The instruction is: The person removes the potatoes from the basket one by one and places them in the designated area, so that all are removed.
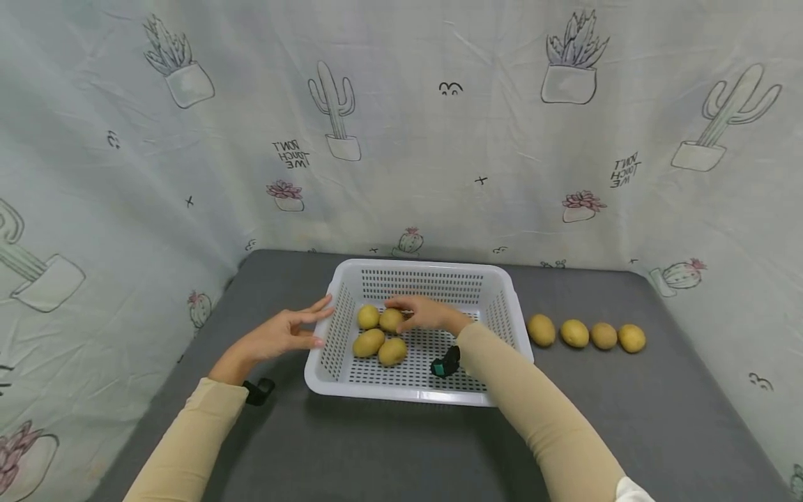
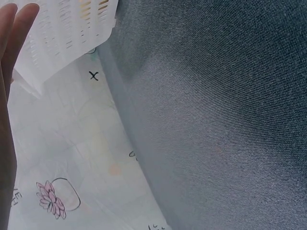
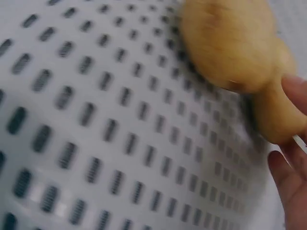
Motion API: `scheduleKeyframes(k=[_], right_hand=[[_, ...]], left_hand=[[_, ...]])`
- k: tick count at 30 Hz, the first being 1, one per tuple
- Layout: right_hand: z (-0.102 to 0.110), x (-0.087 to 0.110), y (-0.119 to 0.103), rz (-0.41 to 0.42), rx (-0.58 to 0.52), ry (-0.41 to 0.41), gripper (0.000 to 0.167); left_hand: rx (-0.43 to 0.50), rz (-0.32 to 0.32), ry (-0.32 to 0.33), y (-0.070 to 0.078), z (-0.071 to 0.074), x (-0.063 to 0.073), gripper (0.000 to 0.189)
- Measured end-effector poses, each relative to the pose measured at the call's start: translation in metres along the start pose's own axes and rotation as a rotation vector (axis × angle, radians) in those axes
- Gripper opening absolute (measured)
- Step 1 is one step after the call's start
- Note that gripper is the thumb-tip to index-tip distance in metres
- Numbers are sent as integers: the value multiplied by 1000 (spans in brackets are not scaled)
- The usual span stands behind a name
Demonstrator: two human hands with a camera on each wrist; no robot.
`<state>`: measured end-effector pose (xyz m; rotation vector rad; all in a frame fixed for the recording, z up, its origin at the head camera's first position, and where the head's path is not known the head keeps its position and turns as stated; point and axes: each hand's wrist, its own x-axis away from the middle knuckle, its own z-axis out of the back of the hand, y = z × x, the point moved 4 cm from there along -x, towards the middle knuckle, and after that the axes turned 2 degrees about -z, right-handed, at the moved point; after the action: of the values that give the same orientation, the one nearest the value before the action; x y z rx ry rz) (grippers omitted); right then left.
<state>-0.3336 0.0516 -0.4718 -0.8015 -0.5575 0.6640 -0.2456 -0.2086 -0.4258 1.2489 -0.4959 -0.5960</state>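
A white perforated plastic basket (image 1: 401,394) holds several yellow-brown potatoes, grouped in its left half. My right hand (image 1: 433,314) reaches into it and grips the back right potato (image 1: 390,321) of the group between thumb and fingers. Close by lie another potato (image 1: 368,317) to its left and two in front, one oval (image 1: 368,343) and one rounder (image 1: 392,351). In the right wrist view, a large potato (image 3: 228,43) overlaps the gripped one. At the basket's left rim, my left hand (image 1: 279,337) has its fingers extended and spread, fingertips right at the edge.
Several more potatoes stand in a row on the grey table (image 1: 389,453), right of the basket; the nearest potato (image 1: 541,330) is close to its right wall. Behind the table hangs a pale curtain (image 1: 401,153) with cactus drawings.
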Motion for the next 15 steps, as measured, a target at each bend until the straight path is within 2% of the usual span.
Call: scheduleKeyframes(k=[15], right_hand=[[-8,-6,3,-51,98,40,62]], left_hand=[[5,-1,9,1,-1,-1,70]])
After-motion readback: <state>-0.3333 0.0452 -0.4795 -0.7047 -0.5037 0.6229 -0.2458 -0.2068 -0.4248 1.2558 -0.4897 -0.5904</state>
